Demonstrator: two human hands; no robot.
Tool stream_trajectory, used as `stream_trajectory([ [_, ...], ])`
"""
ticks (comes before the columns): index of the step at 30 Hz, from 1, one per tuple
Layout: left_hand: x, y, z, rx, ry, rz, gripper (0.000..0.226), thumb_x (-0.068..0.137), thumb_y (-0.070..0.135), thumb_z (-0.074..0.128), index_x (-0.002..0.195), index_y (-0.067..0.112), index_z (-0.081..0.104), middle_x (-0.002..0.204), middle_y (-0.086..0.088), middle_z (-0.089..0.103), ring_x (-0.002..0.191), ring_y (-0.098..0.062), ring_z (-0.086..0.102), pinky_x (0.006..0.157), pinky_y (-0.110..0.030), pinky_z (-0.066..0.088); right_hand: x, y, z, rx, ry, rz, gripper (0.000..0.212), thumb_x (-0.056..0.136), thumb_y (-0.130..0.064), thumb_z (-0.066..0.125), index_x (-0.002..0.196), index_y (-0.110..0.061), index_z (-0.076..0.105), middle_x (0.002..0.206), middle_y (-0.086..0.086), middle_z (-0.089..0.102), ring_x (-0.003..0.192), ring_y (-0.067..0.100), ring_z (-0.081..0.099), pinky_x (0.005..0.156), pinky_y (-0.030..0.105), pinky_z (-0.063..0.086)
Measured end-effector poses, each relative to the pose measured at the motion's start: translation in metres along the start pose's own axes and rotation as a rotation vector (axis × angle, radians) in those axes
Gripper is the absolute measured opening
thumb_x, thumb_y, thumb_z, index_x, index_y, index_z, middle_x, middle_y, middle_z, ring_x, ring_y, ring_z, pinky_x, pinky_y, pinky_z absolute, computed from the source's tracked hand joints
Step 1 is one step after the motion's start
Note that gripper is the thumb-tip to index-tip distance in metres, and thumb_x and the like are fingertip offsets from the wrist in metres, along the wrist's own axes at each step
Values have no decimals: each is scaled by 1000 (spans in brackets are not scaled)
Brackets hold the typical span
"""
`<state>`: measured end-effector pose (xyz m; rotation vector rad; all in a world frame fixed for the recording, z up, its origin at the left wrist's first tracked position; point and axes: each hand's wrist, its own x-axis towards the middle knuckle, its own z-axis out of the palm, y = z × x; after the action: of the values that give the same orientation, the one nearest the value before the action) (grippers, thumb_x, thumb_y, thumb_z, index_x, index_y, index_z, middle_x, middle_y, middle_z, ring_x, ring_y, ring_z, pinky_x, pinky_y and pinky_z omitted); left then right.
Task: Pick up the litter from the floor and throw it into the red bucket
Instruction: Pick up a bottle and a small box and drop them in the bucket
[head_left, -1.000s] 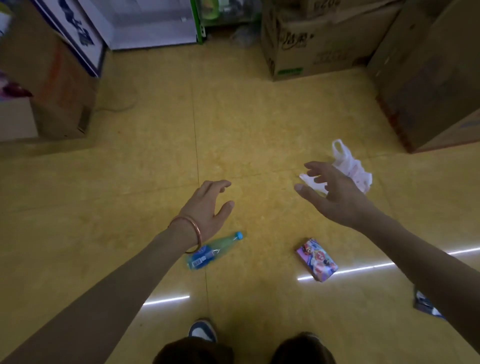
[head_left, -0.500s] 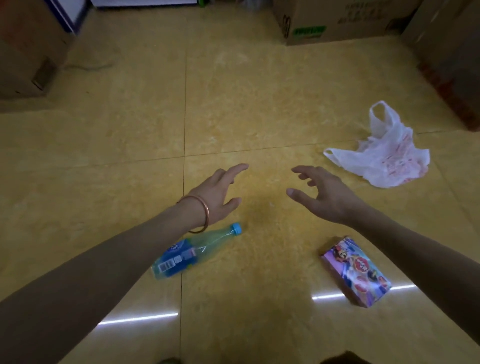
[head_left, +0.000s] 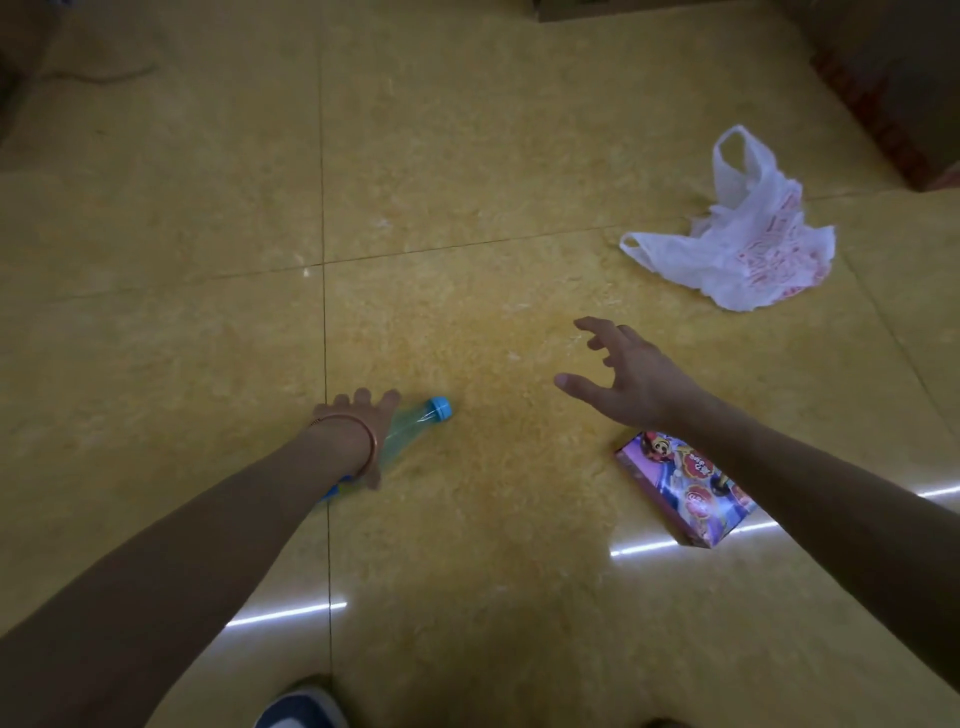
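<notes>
My left hand (head_left: 359, 418) covers the bottle (head_left: 411, 428), left of centre; whether it grips, I cannot tell. My right hand (head_left: 634, 384) hovers splayed, centre-right.

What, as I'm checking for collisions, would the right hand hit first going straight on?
Likely only bare floor: the right hand points left of the bag; depth is unclear.

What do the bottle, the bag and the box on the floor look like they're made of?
Bottle: clear greenish plastic, glossy, since you can see through it. Its blue cap looks like opaque plastic.
Bag: thin white plastic film, crumpled and faintly see-through, with red print.
Box: probably printed cardboard, slightly glossy, with sharp folded edges.
</notes>
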<state>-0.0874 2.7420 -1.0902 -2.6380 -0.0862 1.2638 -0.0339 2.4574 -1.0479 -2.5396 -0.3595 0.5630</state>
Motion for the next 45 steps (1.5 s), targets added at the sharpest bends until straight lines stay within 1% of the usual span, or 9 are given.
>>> stream_trajectory([
  [2, -1, 4, 6, 35, -14, -14, 98, 68, 21, 77, 141, 20, 12, 130, -10, 36, 116, -29, 45, 85, -38, 46, -3, 4, 0, -2, -6, 14, 78, 83, -53, 60, 146, -23, 26, 136, 10, 45, 121, 24, 52, 95, 39, 46],
  [5, -2, 9, 11, 60, 59, 47, 84, 72, 33, 72, 138, 17, 22, 129, -9, 36, 113, -27, 44, 85, -37, 46, -8, 8, 3, -3, -22, 16, 78, 83, -52, 61, 146, -21, 27, 137, 12, 45, 122, 26, 52, 96, 39, 45],
  [8, -2, 20, 5, -36, 135, 155, 88, 68, 46, 70, 138, 20, 23, 129, -6, 35, 113, -26, 41, 85, -38, 47, -8, 13, 5, -20, -43, 27, 80, 82, -53, 61, 147, -21, 27, 137, 13, 44, 123, 27, 51, 97, 41, 45],
  [14, -12, 47, -23, -235, 273, 331, 88, 67, 48, 69, 138, 27, 21, 126, -5, 32, 113, -24, 38, 86, -38, 46, -16, 30, 8, -196, -113, 120, 89, 76, -63, 61, 148, -25, 24, 140, 15, 39, 130, 34, 38, 104, 46, 37],
  [23, -13, 51, -18, -503, 334, 365, 85, 63, 45, 71, 134, 39, 24, 115, 0, 45, 108, -19, 44, 90, -39, 45, -49, 84, 35, -428, -292, 469, 126, 62, -73, 68, 148, -34, -15, 157, 22, -1, 141, 45, 15, 113, 49, 18],
  [26, -15, 48, -19, -547, 349, 382, 85, 62, 45, 73, 133, 39, 27, 112, 2, 45, 108, -18, 45, 90, -39, 46, -57, 92, 46, -450, -305, 539, 130, 64, -67, 72, 146, -33, -24, 154, 27, 4, 137, 46, 22, 110, 50, 23],
  [29, -16, 46, -19, -590, 360, 376, 84, 62, 45, 74, 131, 40, 28, 109, 3, 46, 106, -17, 47, 89, -38, 47, -65, 95, 52, -488, -270, 532, 126, 71, -62, 69, 144, -30, -29, 145, 25, 26, 126, 41, 40, 104, 47, 35],
  [40, -41, 25, -52, -716, 443, 326, 84, 60, 44, 76, 132, 40, 32, 108, 2, 40, 108, -20, 43, 93, -41, 44, -47, 25, 15, -55, 45, 307, 113, 70, -49, 74, 151, -35, -3, 119, 17, 40, 113, 45, 48, 93, 48, 42],
  [45, -116, 4, -100, -865, 419, 278, 81, 63, 40, 78, 131, 40, 33, 109, 4, 40, 104, -15, 46, 93, -34, 43, -75, -40, -59, 16, 38, 281, 109, 70, -47, 72, 150, -38, -2, 123, 12, 39, 114, 39, 49, 95, 46, 44],
])
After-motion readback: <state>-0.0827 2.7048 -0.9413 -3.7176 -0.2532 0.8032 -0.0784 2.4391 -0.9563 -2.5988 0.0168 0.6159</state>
